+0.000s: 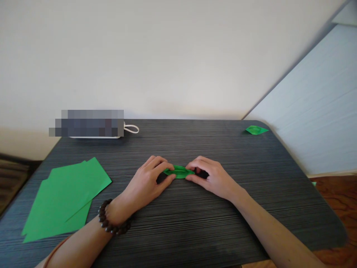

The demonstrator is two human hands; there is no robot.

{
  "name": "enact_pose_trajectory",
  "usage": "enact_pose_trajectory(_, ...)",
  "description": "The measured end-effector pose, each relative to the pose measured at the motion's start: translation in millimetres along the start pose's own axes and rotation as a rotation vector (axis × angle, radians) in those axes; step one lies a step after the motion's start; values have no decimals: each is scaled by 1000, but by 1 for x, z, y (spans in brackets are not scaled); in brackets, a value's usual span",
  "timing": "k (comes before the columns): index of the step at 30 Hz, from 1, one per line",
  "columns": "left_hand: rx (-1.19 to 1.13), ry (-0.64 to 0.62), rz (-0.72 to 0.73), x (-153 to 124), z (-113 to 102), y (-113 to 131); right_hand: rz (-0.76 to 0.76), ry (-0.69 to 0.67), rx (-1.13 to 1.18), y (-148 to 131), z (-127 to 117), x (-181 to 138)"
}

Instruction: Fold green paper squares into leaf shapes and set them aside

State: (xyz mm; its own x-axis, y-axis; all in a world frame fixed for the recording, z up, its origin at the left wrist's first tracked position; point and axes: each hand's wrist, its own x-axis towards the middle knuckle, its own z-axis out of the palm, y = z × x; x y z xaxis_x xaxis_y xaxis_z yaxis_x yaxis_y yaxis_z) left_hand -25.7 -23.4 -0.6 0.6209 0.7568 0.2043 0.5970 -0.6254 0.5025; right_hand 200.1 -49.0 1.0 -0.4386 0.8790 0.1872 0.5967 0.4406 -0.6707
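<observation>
A small folded green paper boat (180,172) lies at the middle of the dark table, long and pointed, with a slit along its top. My left hand (150,175) pinches its left end between thumb and fingers. On the opposite end, my right hand (209,174) closes its thumb and fingertips on the paper. The boat's two tips are partly hidden by the fingers. A second folded green paper boat (256,130) sits apart near the far right corner.
Several green paper sheets (63,197) lie overlapping at the left of the table (178,230). At the back left stands a blurred-out box-like object (93,124) with a white loop (131,129). A wall (178,56) runs behind the table.
</observation>
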Motion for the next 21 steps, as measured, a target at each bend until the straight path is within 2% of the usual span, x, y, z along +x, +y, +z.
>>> enact_pose_trajectory(9,57,-1,11,0,2,4,-68,19,-188,-9,12,3)
enact_pose_trajectory(15,117,32,-24,1,5,8,20,64,-329,-18,25,5)
enact_pose_trajectory(18,112,35,-40,1,5,9,44,76,-329,-18,27,5)
enact_pose_trajectory(21,31,17,-10,1,1,3,6,70,-217,-13,22,5)
